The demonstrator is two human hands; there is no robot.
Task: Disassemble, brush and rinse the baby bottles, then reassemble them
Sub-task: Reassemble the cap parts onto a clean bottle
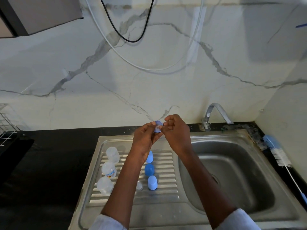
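My left hand [146,138] and my right hand [177,131] are raised above the drainboard [164,196] and together hold a small blue bottle ring with a clear teat [158,126] between their fingertips. Three clear bottle bodies [113,154] [108,169] [104,185] stand upside down in a column on the left of the drainboard. Right of my left forearm stand three blue caps [149,157] [149,170] [152,182]. A clear teat [139,185] lies beside the nearest cap.
The steel sink basin [232,171] lies to the right, with a chrome tap [214,115] behind it. A bottle brush with blue and white bristles [280,156] rests on the black counter at the sink's right edge. A wire rack [6,123] stands far left.
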